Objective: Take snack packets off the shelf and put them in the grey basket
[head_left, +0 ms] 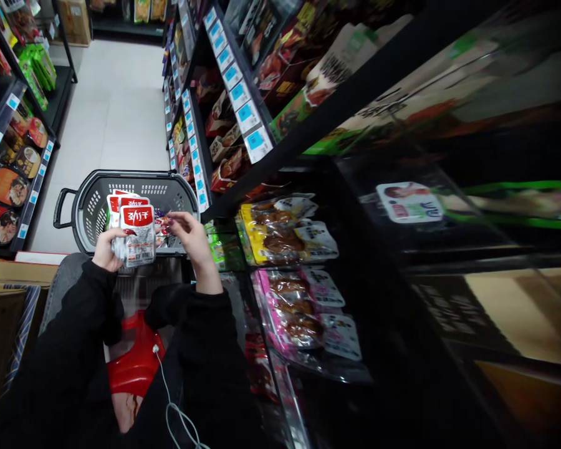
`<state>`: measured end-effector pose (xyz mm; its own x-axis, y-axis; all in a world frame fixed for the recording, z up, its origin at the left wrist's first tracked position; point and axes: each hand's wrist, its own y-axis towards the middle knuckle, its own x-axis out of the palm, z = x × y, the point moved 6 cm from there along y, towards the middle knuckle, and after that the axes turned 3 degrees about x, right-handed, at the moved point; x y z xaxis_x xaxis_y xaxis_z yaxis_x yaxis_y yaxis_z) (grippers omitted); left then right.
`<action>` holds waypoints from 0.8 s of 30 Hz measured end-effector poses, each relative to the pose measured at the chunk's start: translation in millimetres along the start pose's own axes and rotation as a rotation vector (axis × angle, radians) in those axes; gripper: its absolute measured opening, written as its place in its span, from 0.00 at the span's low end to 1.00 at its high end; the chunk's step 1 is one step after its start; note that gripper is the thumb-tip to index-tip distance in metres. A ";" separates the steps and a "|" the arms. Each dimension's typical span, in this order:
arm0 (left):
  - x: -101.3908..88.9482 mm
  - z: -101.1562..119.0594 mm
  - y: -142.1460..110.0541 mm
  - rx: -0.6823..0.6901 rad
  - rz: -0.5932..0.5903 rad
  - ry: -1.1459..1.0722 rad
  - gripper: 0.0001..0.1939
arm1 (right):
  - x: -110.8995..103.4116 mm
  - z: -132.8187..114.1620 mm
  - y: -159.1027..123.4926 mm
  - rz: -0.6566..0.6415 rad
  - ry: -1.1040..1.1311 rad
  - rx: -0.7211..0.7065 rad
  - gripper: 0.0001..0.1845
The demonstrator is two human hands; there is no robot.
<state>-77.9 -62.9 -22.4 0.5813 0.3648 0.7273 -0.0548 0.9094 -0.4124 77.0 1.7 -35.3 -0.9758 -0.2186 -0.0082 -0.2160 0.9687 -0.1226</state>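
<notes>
My left hand (pixel 106 248) is closed around a fanned stack of several red-and-white snack packets (pixel 139 240), held over the near rim of a grey shopping basket (pixel 85 198). The front packet faces me, with large white characters on its red top. Just right of the stack, my right hand (pixel 189 236) is loosely bent, its fingertips slightly apart with nothing visible between them. Below those fingertips, small colourful packages (pixel 161 229) show inside the basket. The stack hides much of what lies in it.
Shelves of packaged food (pixel 303 243) line my right side, with price labels (pixel 238 96) along the edges. Another shelf (pixel 25 168) stands left. A pale tiled aisle (pixel 121 100) runs ahead. A red object (pixel 133 358) and a white cable (pixel 168 399) lie below my arms.
</notes>
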 end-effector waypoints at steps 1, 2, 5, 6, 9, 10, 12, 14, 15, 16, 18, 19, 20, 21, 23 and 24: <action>1.1 -0.5 -0.5 0.000 0.004 0.003 0.22 | 10.6 -4.6 -2.8 -0.043 0.034 -0.007 0.21; 1.9 -0.7 -0.9 0.005 0.013 0.008 0.23 | 18.7 -7.9 -5.0 -0.056 0.050 -0.007 0.21; 3.3 -1.9 -1.8 0.005 0.038 0.024 0.22 | 30.9 -10.9 -8.1 -0.036 0.086 0.023 0.23; 3.3 -2.8 -2.0 -0.004 0.042 0.028 0.22 | 32.1 -10.8 -8.5 -0.032 0.096 0.032 0.23; 3.4 -5.5 -2.5 -0.036 0.028 0.034 0.19 | 30.8 -11.9 -9.1 -0.032 0.107 0.010 0.23; 3.8 -5.9 -2.6 -0.040 0.015 0.033 0.19 | 29.3 -12.9 -9.3 -0.027 0.108 -0.010 0.22; 4.8 -6.4 -2.9 -0.046 -0.012 0.032 0.18 | 25.7 -15.4 -9.8 0.002 0.110 -0.057 0.21; 4.7 -7.4 -3.1 -0.062 -0.015 0.040 0.17 | 23.4 -17.6 -10.7 0.030 0.111 -0.097 0.19; 4.1 -8.0 -3.1 -0.073 -0.007 0.047 0.16 | 22.8 -18.7 -11.2 0.041 0.114 -0.114 0.18; 3.2 -8.7 -3.0 -0.083 0.003 0.055 0.16 | 22.3 -19.9 -11.8 0.051 0.118 -0.128 0.18; 0.6 -9.6 -2.7 -0.096 0.031 0.068 0.16 | 21.3 -22.4 -13.3 0.069 0.137 -0.145 0.17; -0.9 -9.8 -2.6 -0.100 0.045 0.073 0.16 | 20.1 -24.1 -14.1 0.085 0.149 -0.153 0.17; -2.2 -10.0 -2.5 -0.104 0.056 0.076 0.15 | 18.3 -25.9 -15.1 0.106 0.160 -0.161 0.17; -3.4 -10.2 -2.5 -0.110 0.065 0.078 0.15 | 16.1 -27.9 -16.2 0.130 0.167 -0.169 0.17; -4.5 -10.4 -3.1 -0.123 0.075 0.076 0.16 | 10.7 -32.1 -18.5 0.188 0.169 -0.189 0.17; -4.3 -10.2 -3.5 -0.128 0.074 0.073 0.17 | 7.8 -34.0 -19.7 0.218 0.168 -0.201 0.17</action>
<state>-71.9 -69.7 -29.6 0.6369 0.4106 0.6525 0.0016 0.8457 -0.5337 72.4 -15.1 0.8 -0.9883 0.0023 0.1526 0.0120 0.9980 0.0624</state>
